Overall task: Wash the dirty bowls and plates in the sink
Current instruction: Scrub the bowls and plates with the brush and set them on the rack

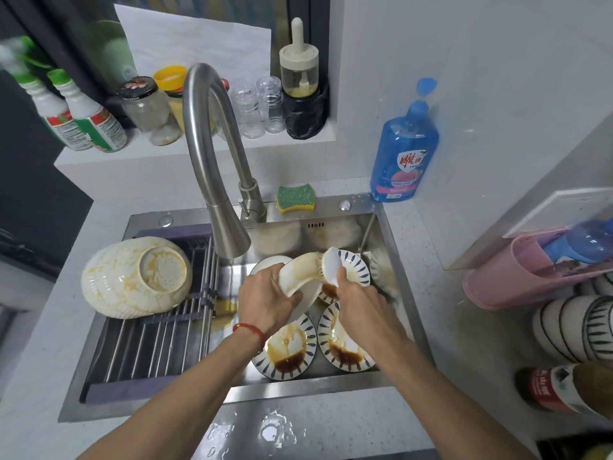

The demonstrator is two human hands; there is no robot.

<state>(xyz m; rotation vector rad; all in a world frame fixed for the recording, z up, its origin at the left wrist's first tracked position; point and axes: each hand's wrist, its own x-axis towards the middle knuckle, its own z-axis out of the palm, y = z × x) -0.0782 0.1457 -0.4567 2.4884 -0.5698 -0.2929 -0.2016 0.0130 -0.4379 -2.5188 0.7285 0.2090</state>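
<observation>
A glazed bowl [300, 272] is sitting gripped in the left hand [265, 298] over the crowded steel sink [394, 247]; the right hand [360, 302] is clutching a white brush [331, 263].

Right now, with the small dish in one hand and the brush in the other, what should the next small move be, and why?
Probably keep scrubbing: the left hand grips the small dish, the right hand presses the white brush to it, and brown streaks show inside.

Over the steel sink [391, 257], the left hand [265, 298] holds a tilted white dish [300, 272]. The right hand [356, 295] presses a white brush [331, 265] on it, above sauce-stained plates [287, 348].
</observation>
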